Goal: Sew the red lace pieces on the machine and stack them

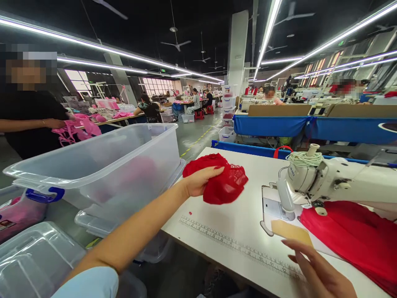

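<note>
My left hand [203, 181] grips a red lace garment piece [226, 188], thumb on top, raised just over the left part of the white sewing table [217, 221]. The fingers beneath the fabric are hidden. At the lower right my right hand [319, 269] is empty, its fingers apart above the table's near edge. Beyond it stands a white sewing machine [341, 178] with a thread-wound post. A heap of red fabric [350, 240] lies under and beside the machine arm. A tan patch [291, 232] sits by the needle plate.
A large clear plastic bin [130, 174] stands left of the table on another bin. A clear lid [37, 260] is at lower left. A person [27, 111] at far left holds pink garments [80, 128]. A printed ruler [238, 248] runs along the table's front.
</note>
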